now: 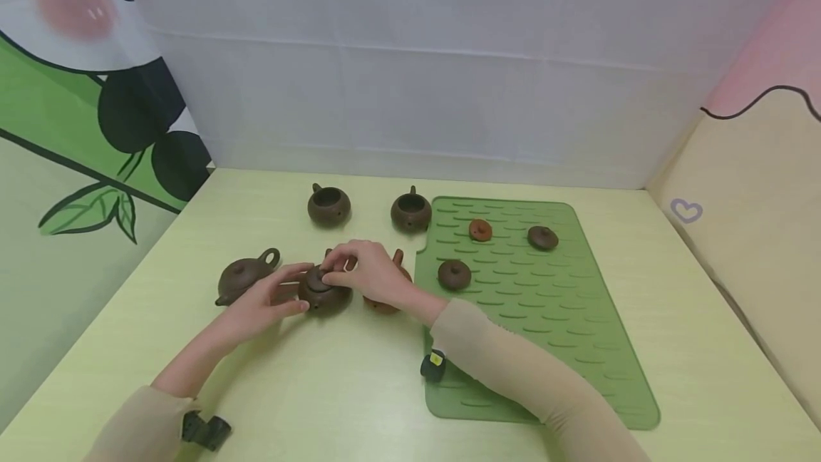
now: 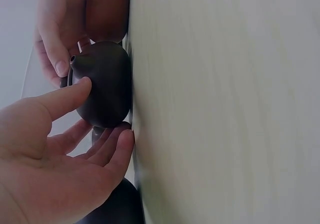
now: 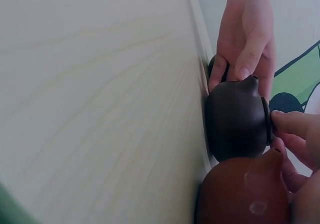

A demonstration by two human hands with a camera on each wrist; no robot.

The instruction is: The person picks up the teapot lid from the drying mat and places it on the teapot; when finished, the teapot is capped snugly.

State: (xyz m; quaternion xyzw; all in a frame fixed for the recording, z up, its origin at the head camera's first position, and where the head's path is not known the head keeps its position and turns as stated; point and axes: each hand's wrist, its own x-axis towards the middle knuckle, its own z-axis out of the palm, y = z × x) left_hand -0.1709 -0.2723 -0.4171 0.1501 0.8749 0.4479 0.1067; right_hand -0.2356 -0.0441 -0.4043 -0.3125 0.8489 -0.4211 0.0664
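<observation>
Head view: we are cupping the dark teapot [image 1: 330,301] with our left hand [image 1: 269,305], thumb and fingers curving round its side, and pinching its lid [image 1: 314,281] atop it with our right hand [image 1: 372,273]. It is sitting at the left hand's three o'clock and the right hand's eight o'clock. A reddish teapot [image 1: 383,306] is standing at its three o'clock; another lidded teapot [image 1: 240,278] is resting at the left hand's ten o'clock.
</observation>
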